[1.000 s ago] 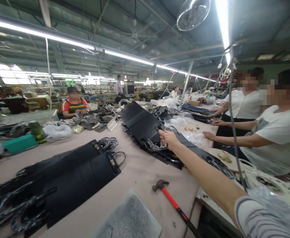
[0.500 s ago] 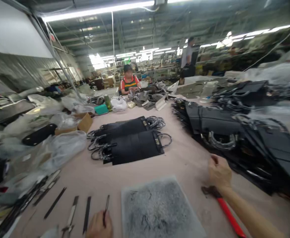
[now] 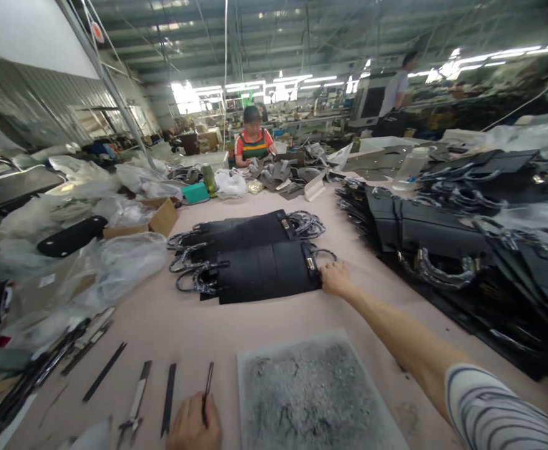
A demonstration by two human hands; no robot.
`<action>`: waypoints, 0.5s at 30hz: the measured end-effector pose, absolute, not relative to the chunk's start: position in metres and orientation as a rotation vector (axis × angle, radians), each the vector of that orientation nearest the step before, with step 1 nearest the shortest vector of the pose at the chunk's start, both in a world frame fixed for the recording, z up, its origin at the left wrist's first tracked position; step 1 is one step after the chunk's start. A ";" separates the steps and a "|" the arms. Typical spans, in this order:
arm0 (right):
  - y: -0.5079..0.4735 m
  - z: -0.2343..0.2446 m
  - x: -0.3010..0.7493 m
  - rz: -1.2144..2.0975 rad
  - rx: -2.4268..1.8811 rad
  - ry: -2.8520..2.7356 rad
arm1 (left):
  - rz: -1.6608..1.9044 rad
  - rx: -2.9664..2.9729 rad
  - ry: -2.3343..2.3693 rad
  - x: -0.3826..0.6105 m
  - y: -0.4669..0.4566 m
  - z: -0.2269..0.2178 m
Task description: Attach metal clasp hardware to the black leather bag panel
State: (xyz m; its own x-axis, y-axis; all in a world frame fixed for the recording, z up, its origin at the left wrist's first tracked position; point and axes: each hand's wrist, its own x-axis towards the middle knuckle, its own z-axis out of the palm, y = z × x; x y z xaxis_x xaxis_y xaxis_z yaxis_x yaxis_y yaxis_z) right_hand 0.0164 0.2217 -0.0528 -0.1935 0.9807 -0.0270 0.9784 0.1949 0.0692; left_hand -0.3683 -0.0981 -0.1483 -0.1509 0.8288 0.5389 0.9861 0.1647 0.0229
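Pink surface [image 3: 199, 328] carries a heap of black bag panels [image 3: 435, 231] at right, a smaller black stack [image 3: 264, 270] at centre and, nearer, a grey slab [image 3: 315, 387]. The right hand [image 3: 337, 279], its grip curled, meets the stack's right edge, its hold unclear; the left hand's [image 3: 193, 424] closes around a slim dark tool [image 3: 209, 378].

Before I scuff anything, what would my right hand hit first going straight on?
Your right hand would likely meet the front black bag panel, near its metal fitting; they may be touching, depth is unclear.
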 end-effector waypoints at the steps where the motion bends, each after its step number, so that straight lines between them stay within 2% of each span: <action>1: 0.220 -0.052 0.019 0.091 1.866 2.398 | -0.529 -1.728 -2.035 -0.368 -0.098 -0.147; 8: 0.191 -0.009 0.025 0.175 1.425 2.574 | -0.456 -1.725 -2.213 -0.357 -0.097 -0.126; 11: 0.156 0.027 0.028 0.250 1.438 2.620 | -0.409 -1.737 -2.332 -0.354 -0.097 -0.120; 15: 0.059 0.054 0.022 0.367 1.690 2.665 | -0.382 -1.733 -2.407 -0.352 -0.097 -0.117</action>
